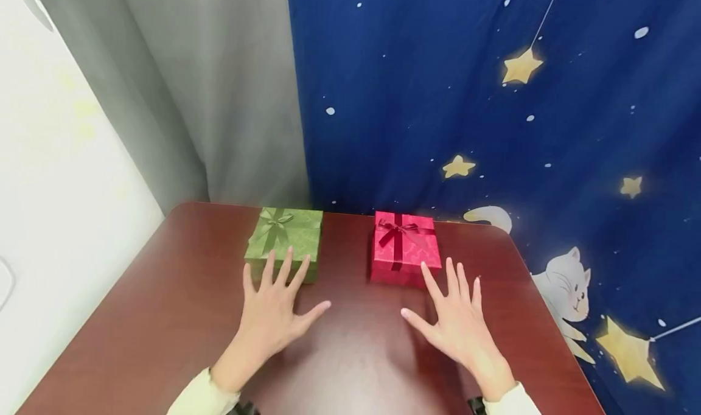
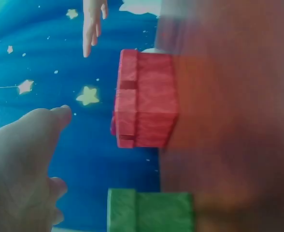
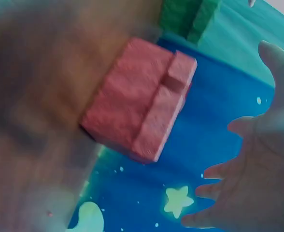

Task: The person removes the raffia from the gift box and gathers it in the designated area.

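Note:
A green gift box (image 1: 290,235) with a green ribbon bow stands at the back left of the table, and a red gift box (image 1: 408,244) with a dark red bow stands to its right. My left hand (image 1: 268,317), palm down with fingers spread, is just in front of the green box, fingertips overlapping its front in the head view. My right hand (image 1: 460,324), also spread and holding nothing, is in front of the red box's right part. The left wrist view shows a gap between my left hand (image 2: 23,159) and the red box (image 2: 149,99).
The boxes stand near the back edge of a dark red-brown table (image 1: 181,293). Behind it hang a grey curtain (image 1: 246,98) and a blue curtain (image 1: 394,98) with stars and a white cat. A white surface (image 1: 60,177) is at the left.

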`<state>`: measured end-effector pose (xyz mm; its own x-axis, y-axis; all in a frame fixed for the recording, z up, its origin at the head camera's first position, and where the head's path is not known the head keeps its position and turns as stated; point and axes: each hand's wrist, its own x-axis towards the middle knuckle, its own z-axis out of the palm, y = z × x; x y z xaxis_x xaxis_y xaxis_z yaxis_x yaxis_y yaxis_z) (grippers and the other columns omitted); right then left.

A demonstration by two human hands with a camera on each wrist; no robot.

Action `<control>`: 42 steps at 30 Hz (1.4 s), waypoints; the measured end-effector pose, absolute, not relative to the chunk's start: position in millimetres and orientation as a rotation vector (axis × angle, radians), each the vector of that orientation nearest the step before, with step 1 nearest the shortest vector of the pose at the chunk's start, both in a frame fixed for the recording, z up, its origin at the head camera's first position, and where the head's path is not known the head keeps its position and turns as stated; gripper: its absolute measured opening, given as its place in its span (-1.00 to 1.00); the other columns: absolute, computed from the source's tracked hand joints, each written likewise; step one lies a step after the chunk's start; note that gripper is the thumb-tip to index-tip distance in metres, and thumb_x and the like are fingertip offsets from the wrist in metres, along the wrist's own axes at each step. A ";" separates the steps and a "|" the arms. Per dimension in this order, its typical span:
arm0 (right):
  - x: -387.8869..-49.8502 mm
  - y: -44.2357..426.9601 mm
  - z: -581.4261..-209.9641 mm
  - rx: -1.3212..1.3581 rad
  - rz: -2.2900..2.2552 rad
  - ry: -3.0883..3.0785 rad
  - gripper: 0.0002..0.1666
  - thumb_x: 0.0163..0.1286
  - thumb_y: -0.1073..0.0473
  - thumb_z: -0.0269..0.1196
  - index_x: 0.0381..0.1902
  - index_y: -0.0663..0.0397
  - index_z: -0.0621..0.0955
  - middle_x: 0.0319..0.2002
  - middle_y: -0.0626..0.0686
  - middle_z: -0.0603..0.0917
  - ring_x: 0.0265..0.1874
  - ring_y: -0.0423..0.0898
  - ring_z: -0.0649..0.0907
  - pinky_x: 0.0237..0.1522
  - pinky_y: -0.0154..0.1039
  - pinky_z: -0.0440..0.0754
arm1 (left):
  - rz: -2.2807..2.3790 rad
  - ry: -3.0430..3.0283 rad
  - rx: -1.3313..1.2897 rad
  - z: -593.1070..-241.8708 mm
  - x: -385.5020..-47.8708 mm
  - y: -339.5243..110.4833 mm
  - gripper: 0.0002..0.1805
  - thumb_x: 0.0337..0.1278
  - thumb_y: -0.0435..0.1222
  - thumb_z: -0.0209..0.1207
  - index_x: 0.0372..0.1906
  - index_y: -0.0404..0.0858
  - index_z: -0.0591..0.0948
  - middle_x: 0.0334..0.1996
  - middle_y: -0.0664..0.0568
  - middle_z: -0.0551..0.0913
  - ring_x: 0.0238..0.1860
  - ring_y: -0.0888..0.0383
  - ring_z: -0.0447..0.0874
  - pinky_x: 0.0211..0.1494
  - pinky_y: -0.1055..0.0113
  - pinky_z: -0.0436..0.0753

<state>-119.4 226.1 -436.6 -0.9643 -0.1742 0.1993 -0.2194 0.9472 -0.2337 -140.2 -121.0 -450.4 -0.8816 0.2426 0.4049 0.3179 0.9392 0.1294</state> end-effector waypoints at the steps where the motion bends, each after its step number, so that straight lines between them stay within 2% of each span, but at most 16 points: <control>1: -127.9 228.1 -434.4 0.292 0.399 -2.924 0.14 0.31 -0.57 0.16 0.67 -0.18 0.16 0.61 0.39 0.01 0.59 0.40 -0.09 0.46 0.49 -0.27 | -0.264 -2.709 -0.415 -447.2 -151.1 -114.3 0.06 0.09 0.53 0.05 0.61 0.05 0.29 0.61 -0.12 0.19 0.60 -0.29 0.03 0.45 -0.51 -0.10; 7: -183.0 243.3 -428.8 0.245 0.536 -2.959 0.12 0.38 -0.50 0.15 0.69 -0.16 0.08 0.62 0.39 -0.06 0.59 0.41 -0.11 0.48 0.46 -0.21 | -0.246 -2.780 -0.511 -439.2 -219.3 -60.7 -0.02 0.25 0.45 -0.03 0.63 0.02 0.25 0.63 -0.12 0.14 0.62 -0.23 0.00 0.50 -0.46 -0.12; 10: -212.2 250.4 -432.1 0.170 0.704 -2.961 0.05 0.46 -0.44 0.10 0.70 -0.12 0.06 0.60 0.40 0.00 0.57 0.42 0.00 0.48 0.45 -0.06 | -0.278 -2.823 -0.553 -443.9 -252.3 -37.6 -0.18 0.40 0.24 -0.07 0.60 -0.11 0.31 0.60 -0.14 0.20 0.60 -0.17 0.10 0.52 -0.40 -0.03; 13: -238.0 254.4 -439.4 0.026 0.978 -2.930 -0.03 0.57 -0.34 0.03 0.69 0.02 0.04 0.53 0.42 0.19 0.51 0.41 0.21 0.45 0.41 0.15 | -0.448 -2.851 -0.568 -452.0 -278.8 -21.5 -0.32 0.44 -0.03 -0.10 0.50 -0.32 0.42 0.51 -0.20 0.37 0.52 -0.12 0.31 0.52 -0.23 0.19; 16: -254.4 254.4 -450.1 -0.191 1.244 -2.866 -0.11 0.63 -0.21 0.00 0.63 0.24 0.10 0.42 0.46 0.36 0.43 0.37 0.38 0.44 0.30 0.29 | -0.832 -2.868 -0.526 -460.0 -292.4 -10.6 -0.50 0.49 -0.18 -0.10 0.20 -0.41 0.66 0.19 -0.25 0.67 0.22 -0.10 0.64 0.30 -0.02 0.53; 19: -262.0 254.0 -456.6 -0.373 1.441 -2.750 -0.22 0.62 -0.06 0.06 0.52 0.43 0.26 0.34 0.50 0.45 0.35 0.36 0.48 0.42 0.21 0.36 | -1.336 -2.848 -0.430 -464.8 -297.7 -0.5 -0.59 0.54 -0.19 0.00 -0.01 -0.40 0.75 -0.21 -0.22 0.79 -0.18 -0.05 0.77 -0.01 0.06 0.70; 20: -263.6 254.1 -458.4 -0.407 1.486 -2.704 -0.26 0.61 0.00 0.09 0.47 0.48 0.31 0.32 0.51 0.47 0.33 0.35 0.50 0.41 0.18 0.38 | -1.485 -2.832 -0.386 -466.1 -298.9 2.4 -0.60 0.55 -0.18 0.04 -0.05 -0.41 0.76 -0.32 -0.21 0.78 -0.29 -0.02 0.76 -0.09 0.08 0.73; 24: -265.9 255.4 -462.4 -0.449 1.629 -2.565 -0.41 0.56 0.17 0.16 0.36 0.52 0.44 0.24 0.50 0.56 0.25 0.32 0.58 0.35 0.11 0.48 | -1.830 -2.766 -0.244 -470.1 -299.6 9.9 -0.58 0.54 -0.20 0.11 0.06 -0.53 0.69 -0.45 -0.20 0.74 -0.43 0.02 0.81 -0.23 0.19 0.77; 27: -267.0 257.6 -464.1 -0.443 1.664 -2.540 -0.42 0.55 0.18 0.19 0.36 0.50 0.46 0.21 0.47 0.59 0.23 0.29 0.60 0.33 0.09 0.50 | -1.816 -2.755 -0.212 -470.1 -298.8 11.9 -0.60 0.55 -0.21 0.12 0.06 -0.52 0.70 -0.47 -0.18 0.74 -0.43 0.06 0.80 -0.20 0.29 0.74; 30: -264.8 259.3 -463.2 -0.430 1.659 -2.540 -0.41 0.55 0.16 0.22 0.37 0.47 0.46 0.19 0.45 0.62 0.21 0.27 0.62 0.29 0.01 0.55 | -1.730 -2.766 -0.227 -465.9 -294.9 12.8 -0.61 0.52 -0.19 0.14 0.07 -0.46 0.72 -0.42 -0.18 0.77 -0.38 0.10 0.76 -0.10 0.25 0.70; 34: -262.6 262.2 -459.7 -0.412 1.679 -2.493 -0.41 0.54 0.18 0.24 0.39 0.42 0.46 0.18 0.43 0.63 0.19 0.25 0.64 0.07 -0.36 0.61 | -1.662 -2.754 -0.260 -458.8 -291.6 14.3 -0.60 0.48 -0.18 0.18 0.11 -0.43 0.71 -0.23 -0.17 0.79 -0.23 0.08 0.71 0.06 0.12 0.68; 37: -261.1 264.0 -457.0 -0.384 1.710 -2.447 -0.39 0.53 0.19 0.25 0.42 0.39 0.44 0.22 0.43 0.61 0.23 0.24 0.62 -0.09 -0.60 0.51 | -1.660 -2.721 -0.278 -454.9 -290.0 14.9 -0.60 0.46 -0.19 0.20 0.13 -0.44 0.70 -0.15 -0.16 0.79 -0.16 0.06 0.71 0.10 0.10 0.67; 41: -256.7 266.4 -452.7 -0.315 1.668 -2.421 -0.37 0.53 0.18 0.27 0.44 0.36 0.44 0.24 0.41 0.60 0.24 0.21 0.62 0.05 -0.55 0.55 | -1.694 -2.652 -0.308 -450.4 -287.9 15.1 -0.60 0.43 -0.23 0.22 0.15 -0.44 0.69 -0.19 -0.15 0.80 -0.19 0.08 0.76 0.04 0.12 0.70; 42: -254.3 267.5 -451.0 -0.288 1.657 -2.408 -0.37 0.52 0.19 0.28 0.44 0.36 0.45 0.24 0.40 0.61 0.20 0.15 0.66 0.06 -0.54 0.56 | -1.717 -2.629 -0.313 -448.6 -286.6 14.9 -0.60 0.42 -0.24 0.23 0.16 -0.45 0.68 -0.19 -0.15 0.80 -0.20 0.08 0.78 0.02 0.14 0.72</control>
